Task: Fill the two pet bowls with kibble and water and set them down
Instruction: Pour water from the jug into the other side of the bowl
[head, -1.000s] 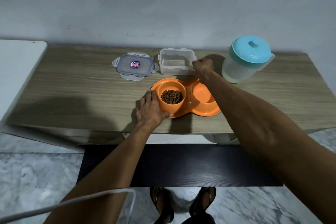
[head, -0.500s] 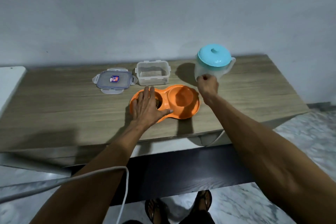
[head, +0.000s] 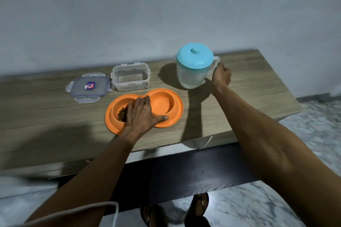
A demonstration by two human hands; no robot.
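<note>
Flat and spread, your left hand [head: 140,114] presses the orange double bowl [head: 175,114] onto the table [head: 46,108]. Its fingers lie straight over the kibble [head: 122,114] in the left well and its thumb is on the near rim; a second ago it only cupped that side. The right well [head: 162,104] looks dry. Farther back, your right hand [head: 221,75] has left the emptied container [head: 131,86] and now curls round the handle of the blue-lidded jug [head: 191,75], which stands upright just behind the bowl. Kibble looks done, so water is next; tip slowly. The lid [head: 88,86] lies beside the container.
</note>
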